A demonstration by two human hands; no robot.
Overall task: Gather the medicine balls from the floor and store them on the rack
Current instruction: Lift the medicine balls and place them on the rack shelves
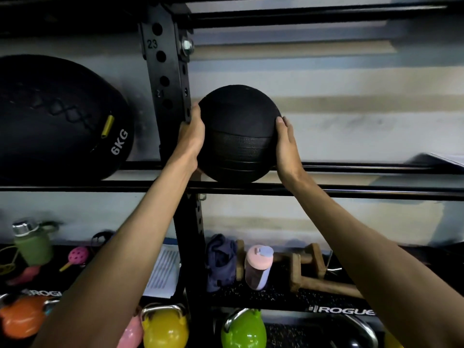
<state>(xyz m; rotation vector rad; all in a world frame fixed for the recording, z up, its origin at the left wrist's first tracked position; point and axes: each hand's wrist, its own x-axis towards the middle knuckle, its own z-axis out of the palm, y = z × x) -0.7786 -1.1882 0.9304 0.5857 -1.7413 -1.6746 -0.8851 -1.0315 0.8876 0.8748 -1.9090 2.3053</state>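
The left hand point(192, 131) and the right hand point(285, 144) hold a small round black rubber medicine ball point(238, 134), one on each side, with the fingers bent round its curve. The ball's bottom touches the front rail of the black metal rack point(351, 189). At 9 o'clock from the ball, the rack's upright post with holes point(165, 79) stands just beside the left hand. Past the post sits one big black medicine ball marked 6KG point(57, 116).

At 6 o'clock, on the lower shelf, are one pink bottle point(258, 267), one blue cloth point(221, 262) and some wooden handle bars point(308, 267). One green bottle point(32, 244) is at 8 o'clock. Lower down stand four bright ones: an orange kettlebell point(22, 317), a pink kettlebell point(130, 335), a yellow kettlebell point(164, 327) and a green kettlebell point(243, 330).
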